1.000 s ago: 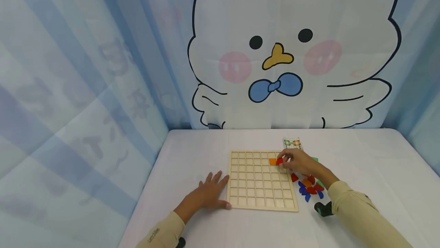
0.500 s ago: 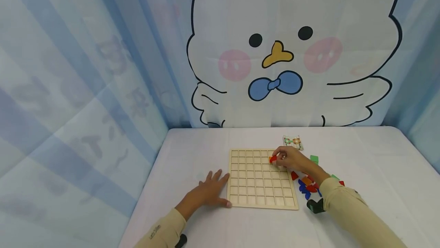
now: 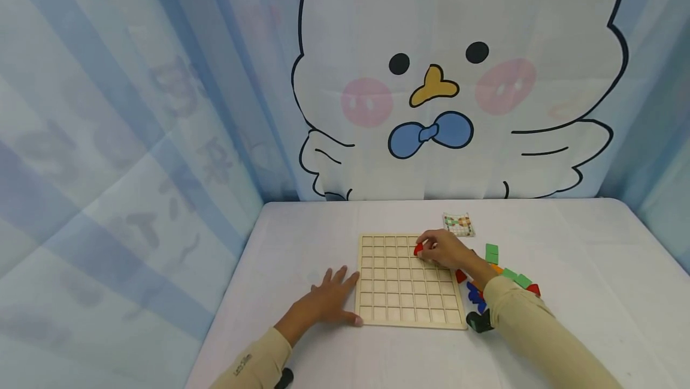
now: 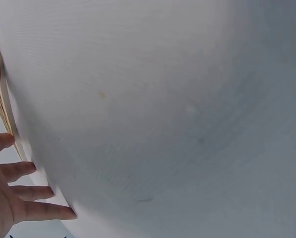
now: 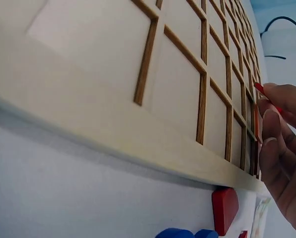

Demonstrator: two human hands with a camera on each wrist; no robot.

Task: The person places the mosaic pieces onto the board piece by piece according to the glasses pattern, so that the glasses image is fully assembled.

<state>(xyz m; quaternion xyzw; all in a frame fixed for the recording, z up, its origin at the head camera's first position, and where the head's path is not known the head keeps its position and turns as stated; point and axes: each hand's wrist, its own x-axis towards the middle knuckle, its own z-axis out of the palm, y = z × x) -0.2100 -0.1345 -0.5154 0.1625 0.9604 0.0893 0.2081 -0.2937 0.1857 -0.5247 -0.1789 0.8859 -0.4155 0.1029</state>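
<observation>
My right hand (image 3: 446, 249) pinches a small red tile (image 3: 418, 249) over the top rows of a pale wooden grid board (image 3: 411, 325). In the right wrist view, the red tile (image 5: 259, 88) sits between thumb and fingertips, tilted above the dividers. That hand covers the board's upper right corner. My left hand (image 3: 330, 301) lies with spread fingers at the board's left edge, its thumb by the lower left corner. The left wrist view shows the same fingers (image 4: 24, 171) stretched out beside the board's edge.
Right of the board lie loose tiles: green ones (image 3: 492, 253), blue ones (image 3: 474, 294), and red ones such as the one by the edge (image 5: 225, 210). My right forearm partly covers them. A small patterned card (image 3: 459, 225) lies behind the board.
My right hand has moved left along the board's top rows with the red tile. The orange tile seen earlier on the board is now hidden. My left hand has stayed put.
</observation>
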